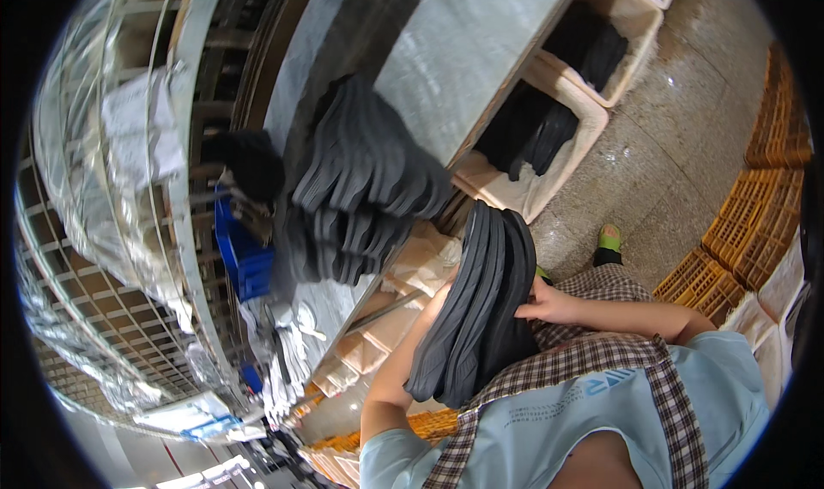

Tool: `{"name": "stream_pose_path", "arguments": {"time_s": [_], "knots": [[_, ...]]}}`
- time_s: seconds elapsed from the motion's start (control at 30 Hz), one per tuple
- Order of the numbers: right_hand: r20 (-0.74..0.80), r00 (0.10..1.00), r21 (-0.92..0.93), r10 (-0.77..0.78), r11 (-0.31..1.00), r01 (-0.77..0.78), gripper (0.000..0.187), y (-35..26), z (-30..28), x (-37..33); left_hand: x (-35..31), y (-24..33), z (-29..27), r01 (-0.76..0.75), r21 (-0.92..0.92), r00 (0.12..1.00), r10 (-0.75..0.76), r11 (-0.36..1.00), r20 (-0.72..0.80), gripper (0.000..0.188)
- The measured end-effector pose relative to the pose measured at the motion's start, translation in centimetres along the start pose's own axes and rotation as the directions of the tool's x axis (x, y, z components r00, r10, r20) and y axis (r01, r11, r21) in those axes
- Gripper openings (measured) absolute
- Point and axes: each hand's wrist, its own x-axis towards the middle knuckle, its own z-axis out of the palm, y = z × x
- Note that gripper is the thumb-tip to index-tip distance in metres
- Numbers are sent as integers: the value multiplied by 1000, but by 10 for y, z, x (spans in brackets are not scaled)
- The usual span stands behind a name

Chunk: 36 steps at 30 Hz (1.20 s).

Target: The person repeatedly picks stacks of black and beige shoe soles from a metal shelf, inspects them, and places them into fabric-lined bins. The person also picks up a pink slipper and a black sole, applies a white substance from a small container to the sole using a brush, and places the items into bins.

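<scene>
Beside a grey worktable (463, 51), both hands, right hand (542, 302) visible, arms bent, clasping a stack of dark insoles (476, 304).

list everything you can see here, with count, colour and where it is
sock bundle: one, dark grey, held against the chest
sock piles: several, dark grey, on the grey table
cream bins: at least three, holding dark socks, right of the table
blue crate: one, at the table's left
orange crates: a stack, far right on the floor
apron: one, light blue with checked straps
left hand: hidden behind the bundle
right hand: on the bundle's right side
</scene>
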Motion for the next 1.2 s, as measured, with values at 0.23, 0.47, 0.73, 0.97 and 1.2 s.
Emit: {"name": "stream_pose_path", "arguments": {"time_s": [0.23, 0.47, 0.73, 0.97, 1.2], "knots": [[-424, 840, 647, 340, 763, 17, 93, -40, -51, -43, 132, 2, 51, 114, 222, 986, -137, 968, 90, 77], [-764, 640, 366, 83, 873, 323, 109, -34, -101, -22, 236, -19, 104, 79, 519, 996, -94, 851, 3, 88], [-800, 565, 93, -202, 889, 449, 85, 15, -198, 25, 328, -21, 76, 56, 479, 998, -36, 876, -50, 97], [-778, 564, 173, -276, 770, 615, 82, 80, -258, 109, 419, 12, 28, -29, 688, 986, 135, 726, -101, 98], [-896, 353, -266, -268, 962, 55, 51, 111, -335, 147, 488, 125, -71, -6, 907, 635, 702, 421, -322, 99]]}}
